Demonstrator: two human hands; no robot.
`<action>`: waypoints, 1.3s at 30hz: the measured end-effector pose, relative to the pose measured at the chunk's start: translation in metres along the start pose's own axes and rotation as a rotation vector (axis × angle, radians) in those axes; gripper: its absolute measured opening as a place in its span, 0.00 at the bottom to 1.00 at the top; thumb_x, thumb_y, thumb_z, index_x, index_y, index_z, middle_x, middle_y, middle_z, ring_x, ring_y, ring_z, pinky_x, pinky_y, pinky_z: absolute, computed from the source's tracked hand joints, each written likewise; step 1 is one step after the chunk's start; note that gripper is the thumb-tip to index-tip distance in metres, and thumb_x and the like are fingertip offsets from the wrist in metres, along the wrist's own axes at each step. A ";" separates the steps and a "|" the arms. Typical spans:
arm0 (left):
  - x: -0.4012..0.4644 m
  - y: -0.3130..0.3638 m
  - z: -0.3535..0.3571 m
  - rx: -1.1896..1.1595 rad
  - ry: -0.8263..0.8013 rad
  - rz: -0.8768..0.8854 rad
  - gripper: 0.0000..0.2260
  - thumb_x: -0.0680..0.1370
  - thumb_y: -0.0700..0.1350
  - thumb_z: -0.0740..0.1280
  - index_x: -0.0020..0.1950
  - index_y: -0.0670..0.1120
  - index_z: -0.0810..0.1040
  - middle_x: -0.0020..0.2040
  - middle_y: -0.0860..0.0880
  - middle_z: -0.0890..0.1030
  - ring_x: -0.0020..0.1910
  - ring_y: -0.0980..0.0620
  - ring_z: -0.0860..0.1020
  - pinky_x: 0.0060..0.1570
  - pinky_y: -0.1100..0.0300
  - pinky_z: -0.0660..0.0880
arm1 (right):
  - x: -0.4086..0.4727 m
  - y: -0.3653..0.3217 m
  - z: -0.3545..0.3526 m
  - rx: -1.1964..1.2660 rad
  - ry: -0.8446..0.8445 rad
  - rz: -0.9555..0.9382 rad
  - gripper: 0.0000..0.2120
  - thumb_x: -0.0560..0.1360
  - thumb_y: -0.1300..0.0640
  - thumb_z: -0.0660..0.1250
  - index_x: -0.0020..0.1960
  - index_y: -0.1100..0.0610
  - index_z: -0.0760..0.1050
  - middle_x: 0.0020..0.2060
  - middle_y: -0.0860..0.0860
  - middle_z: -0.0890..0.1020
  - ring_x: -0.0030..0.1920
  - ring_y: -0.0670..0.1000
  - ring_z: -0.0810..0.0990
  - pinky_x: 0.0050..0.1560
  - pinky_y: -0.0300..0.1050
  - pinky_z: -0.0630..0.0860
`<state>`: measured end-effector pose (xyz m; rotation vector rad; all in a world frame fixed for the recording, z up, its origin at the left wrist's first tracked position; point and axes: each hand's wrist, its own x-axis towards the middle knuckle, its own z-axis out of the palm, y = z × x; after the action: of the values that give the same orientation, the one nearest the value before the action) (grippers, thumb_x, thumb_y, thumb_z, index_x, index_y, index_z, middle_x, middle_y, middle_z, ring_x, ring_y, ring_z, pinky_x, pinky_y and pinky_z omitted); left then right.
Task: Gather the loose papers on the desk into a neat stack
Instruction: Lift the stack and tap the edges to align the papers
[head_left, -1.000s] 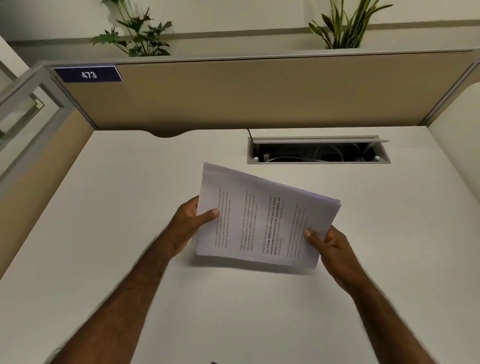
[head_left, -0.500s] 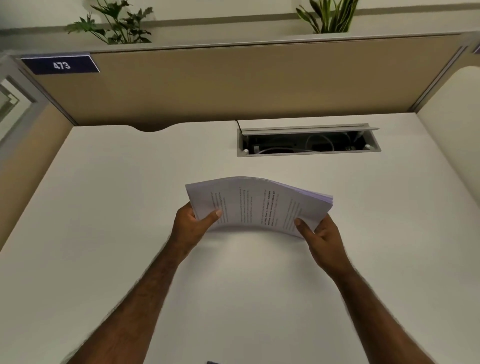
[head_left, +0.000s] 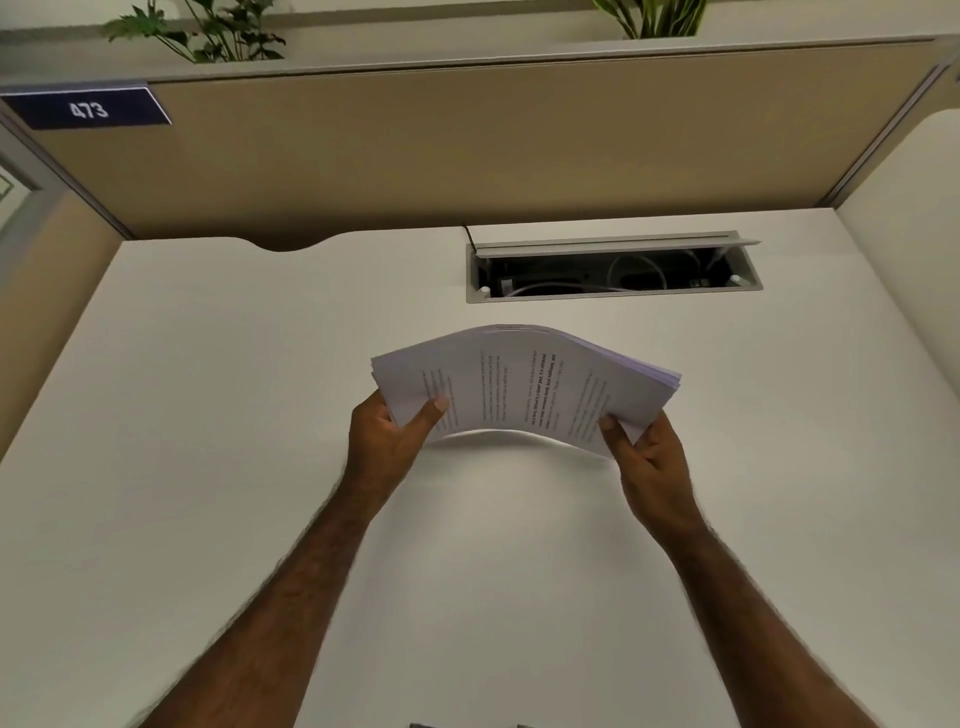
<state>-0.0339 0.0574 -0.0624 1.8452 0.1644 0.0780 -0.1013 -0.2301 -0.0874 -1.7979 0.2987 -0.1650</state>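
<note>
Desk (head_left: 208, 467) first: I see a wide white top, and every bare part of it in view carries no sheet. Far across it stands a tan partition (head_left: 493, 156) with a number plate (head_left: 88, 109) at its left end and plants (head_left: 218, 31) beyond. An open cable tray (head_left: 613, 273) is set into the far right of the top, with white cords inside. At the near edge two small dark shapes poke in; I cannot tell what they are.

Papers (head_left: 524, 384) come next. I see them all in one bundle, held above the middle of the desk, just near of the tray and clear of the surface. The bundle bows upward in the middle, printed side up, and the sheet edges at the right end fan out a little, so it is not yet square.

My left hand (head_left: 384, 441) is closed on the left end, thumb on top and fingers beneath. My right hand (head_left: 649, 457) is closed on the near right corner in the same way.

By my reading the gathering is done, since I find no stray sheet anywhere in view. What is left, I judge, is to let the bow relax, tap the edges level against the top, and lay the stack down flat.
</note>
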 end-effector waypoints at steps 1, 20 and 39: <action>-0.002 -0.002 0.003 -0.005 -0.016 -0.014 0.15 0.74 0.44 0.77 0.59 0.49 0.81 0.50 0.55 0.85 0.46 0.63 0.84 0.46 0.69 0.82 | 0.001 0.002 0.001 -0.001 -0.015 0.008 0.20 0.86 0.57 0.65 0.77 0.55 0.71 0.64 0.50 0.82 0.65 0.42 0.81 0.57 0.29 0.80; -0.008 -0.014 0.024 -0.024 0.029 -0.110 0.15 0.76 0.44 0.76 0.61 0.46 0.80 0.52 0.50 0.84 0.48 0.56 0.83 0.51 0.64 0.82 | 0.000 0.009 0.000 -0.082 -0.017 0.102 0.18 0.87 0.59 0.61 0.76 0.50 0.70 0.64 0.46 0.81 0.60 0.28 0.78 0.65 0.40 0.77; -0.012 0.000 0.014 -0.095 -0.044 -0.201 0.08 0.78 0.43 0.74 0.53 0.54 0.80 0.47 0.59 0.85 0.40 0.63 0.85 0.39 0.66 0.82 | -0.003 0.009 -0.006 0.009 0.176 0.255 0.22 0.84 0.52 0.69 0.76 0.52 0.69 0.70 0.50 0.79 0.66 0.52 0.81 0.70 0.53 0.79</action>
<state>-0.0434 0.0426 -0.0655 1.7256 0.3091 -0.0927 -0.1065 -0.2372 -0.0948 -1.7221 0.6478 -0.1427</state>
